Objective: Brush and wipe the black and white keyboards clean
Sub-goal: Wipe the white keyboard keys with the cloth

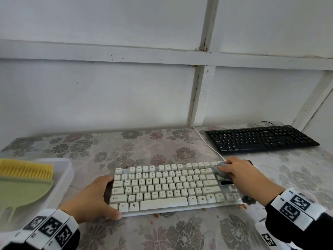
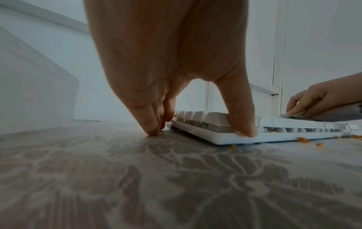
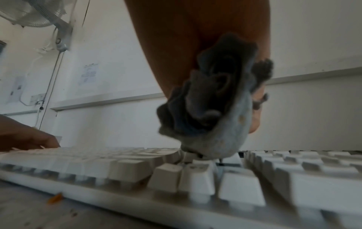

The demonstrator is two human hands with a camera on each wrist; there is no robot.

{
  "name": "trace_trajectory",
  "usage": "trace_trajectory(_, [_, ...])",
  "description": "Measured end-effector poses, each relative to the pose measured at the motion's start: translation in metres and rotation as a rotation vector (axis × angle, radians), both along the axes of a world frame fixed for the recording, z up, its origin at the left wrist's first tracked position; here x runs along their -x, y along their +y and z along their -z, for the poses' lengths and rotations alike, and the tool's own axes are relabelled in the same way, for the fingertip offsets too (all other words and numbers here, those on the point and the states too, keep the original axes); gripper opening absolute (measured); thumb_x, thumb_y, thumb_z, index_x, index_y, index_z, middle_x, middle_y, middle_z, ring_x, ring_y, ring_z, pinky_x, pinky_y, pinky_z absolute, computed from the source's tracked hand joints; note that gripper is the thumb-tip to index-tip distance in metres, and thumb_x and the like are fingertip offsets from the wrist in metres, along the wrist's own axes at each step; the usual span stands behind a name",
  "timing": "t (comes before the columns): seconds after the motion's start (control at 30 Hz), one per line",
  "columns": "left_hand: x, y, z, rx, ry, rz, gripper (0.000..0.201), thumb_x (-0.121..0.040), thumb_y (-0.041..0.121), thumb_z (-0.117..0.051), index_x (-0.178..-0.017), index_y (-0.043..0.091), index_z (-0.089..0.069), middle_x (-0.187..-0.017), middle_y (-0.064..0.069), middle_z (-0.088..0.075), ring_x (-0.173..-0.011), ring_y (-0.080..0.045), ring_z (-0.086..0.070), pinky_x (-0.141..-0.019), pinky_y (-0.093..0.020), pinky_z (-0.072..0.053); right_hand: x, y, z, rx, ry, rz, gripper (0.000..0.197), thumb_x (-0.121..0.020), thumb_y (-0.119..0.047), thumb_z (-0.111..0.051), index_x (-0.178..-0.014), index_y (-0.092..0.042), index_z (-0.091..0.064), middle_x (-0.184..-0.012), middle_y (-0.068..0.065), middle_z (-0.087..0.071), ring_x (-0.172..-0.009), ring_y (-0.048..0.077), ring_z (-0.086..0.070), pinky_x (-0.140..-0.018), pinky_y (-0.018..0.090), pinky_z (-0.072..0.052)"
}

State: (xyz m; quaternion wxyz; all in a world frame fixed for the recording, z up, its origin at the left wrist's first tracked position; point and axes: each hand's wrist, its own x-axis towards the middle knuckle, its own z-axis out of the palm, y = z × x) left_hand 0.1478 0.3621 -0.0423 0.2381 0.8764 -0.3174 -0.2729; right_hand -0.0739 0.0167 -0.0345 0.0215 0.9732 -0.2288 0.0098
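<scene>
Right hand [image 1: 237, 170] grip: fingers curled round a bunched grey cloth [image 1: 220, 170], pressed onto the keys at the far right end of the white keyboard [image 1: 167, 186]. Left hand [image 1: 95, 197] grip: thumb on the near left front edge, fingers against the left end, bracing the board; fingertips [image 2: 151, 130] touch the worktop [image 1: 162, 231]. White keyboard lies flat at the centre of the floral-covered worktop. Orange crumbs [image 2: 303, 139] scattered just beside its front edge. Black keyboard [image 1: 259, 138] sits apart, far right, by the wall. Clear tray [image 1: 63, 170] at left holds a yellow-bristled brush [image 1: 27, 168] and green dustpan [image 1: 23, 193].
</scene>
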Motion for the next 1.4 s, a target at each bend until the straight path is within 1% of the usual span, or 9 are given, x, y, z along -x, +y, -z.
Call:
trace_trajectory(0.33, [-0.003,0.001,0.001,-0.01,-0.013,0.014,0.118,-0.039,0.05,-0.081,-0.141,0.025,-0.027,-0.132,0.01,-0.039,-0.119,-0.008,-0.042,-0.103,-0.026,-0.037,0.007,0.0,-0.008,0.005,0.044,0.117,0.03,-0.082,0.001,-0.051,-0.093,-0.024,-0.065,-0.084,-0.009,-0.043,-0.071,0.009,-0.049,-0.052,0.017,-0.03])
trace_trajectory(0.43, [-0.003,0.0,0.001,-0.009,-0.008,0.008,0.12,-0.034,0.052,-0.08,-0.139,0.025,-0.029,-0.13,0.011,-0.041,-0.117,-0.007,-0.044,-0.103,-0.027,-0.038,0.008,-0.002,-0.017,-0.03,0.07,0.185,0.026,-0.073,0.008,-0.047,-0.066,-0.017,-0.05,-0.076,-0.008,-0.038,-0.069,0.015,-0.05,-0.053,0.019,-0.028])
trace_trajectory(0.5, [-0.003,0.001,0.002,-0.004,-0.01,0.0,0.118,-0.036,0.051,-0.082,-0.139,0.025,-0.029,-0.13,0.012,-0.042,-0.116,-0.006,-0.045,-0.102,-0.026,-0.039,0.008,-0.004,-0.023,-0.05,0.08,0.187,0.025,-0.074,0.005,-0.046,-0.063,-0.017,-0.046,-0.076,-0.007,-0.039,-0.07,0.015,-0.051,-0.057,0.02,-0.032])
trace_trajectory(0.6, [-0.004,0.0,0.003,-0.011,-0.003,0.004,0.117,-0.038,0.049,-0.083,-0.139,0.025,-0.029,-0.131,0.011,-0.042,-0.116,-0.006,-0.045,-0.102,-0.026,-0.039,0.005,-0.001,-0.027,-0.077,0.02,0.132,0.026,-0.086,0.0,-0.049,-0.088,-0.018,-0.068,-0.089,-0.006,-0.047,-0.079,0.011,-0.053,-0.069,0.022,-0.042])
trace_trajectory(0.7, [-0.004,0.0,0.003,-0.016,-0.005,0.014,0.115,-0.04,0.048,-0.084,-0.139,0.026,-0.029,-0.131,0.011,-0.041,-0.117,-0.007,-0.044,-0.102,-0.025,-0.039,-0.004,0.02,-0.029,-0.17,-0.017,-0.046,0.024,-0.097,-0.019,-0.047,-0.106,-0.024,-0.068,-0.101,-0.006,-0.052,-0.086,0.006,-0.05,-0.071,0.014,-0.038])
trace_trajectory(0.83, [-0.003,0.0,0.002,-0.019,-0.013,0.016,0.112,-0.043,0.047,-0.085,-0.138,0.027,-0.029,-0.131,0.012,-0.041,-0.116,-0.006,-0.044,-0.1,-0.024,-0.038,-0.009,0.033,-0.018,-0.15,0.009,-0.078,0.024,-0.096,-0.015,-0.045,-0.108,-0.022,-0.065,-0.108,-0.004,-0.051,-0.092,0.011,-0.053,-0.079,0.021,-0.043])
trace_trajectory(0.97, [-0.004,0.0,0.002,-0.018,-0.018,0.023,0.113,-0.043,0.049,-0.084,-0.139,0.027,-0.029,-0.132,0.011,-0.04,-0.117,-0.007,-0.044,-0.101,-0.026,-0.038,0.002,0.013,-0.013,-0.073,0.035,0.023,0.026,-0.09,-0.007,-0.049,-0.103,-0.022,-0.066,-0.096,-0.007,-0.049,-0.083,0.01,-0.053,-0.066,0.019,-0.039])
trace_trajectory(1.13, [-0.003,0.002,-0.002,-0.008,0.013,0.044,0.143,-0.01,0.076,-0.073,-0.137,0.028,-0.03,-0.132,0.011,-0.042,-0.119,-0.007,-0.044,-0.104,-0.03,-0.038,0.015,-0.002,-0.022,-0.072,0.058,0.105,0.022,-0.09,-0.007,-0.047,-0.093,-0.017,-0.066,-0.081,-0.008,-0.04,-0.065,0.003,-0.041,-0.051,0.015,-0.027])
trace_trajectory(1.4, [-0.003,0.002,-0.001,0.001,0.01,0.063,0.152,-0.004,0.082,-0.067,-0.14,0.025,-0.029,-0.134,0.009,-0.041,-0.121,-0.009,-0.043,-0.105,-0.03,-0.037,0.03,-0.034,-0.064,-0.144,-0.001,0.221,0.036,-0.095,-0.012,-0.048,-0.123,-0.03,-0.062,-0.115,0.003,-0.054,-0.099,0.016,-0.053,-0.078,0.019,-0.034])
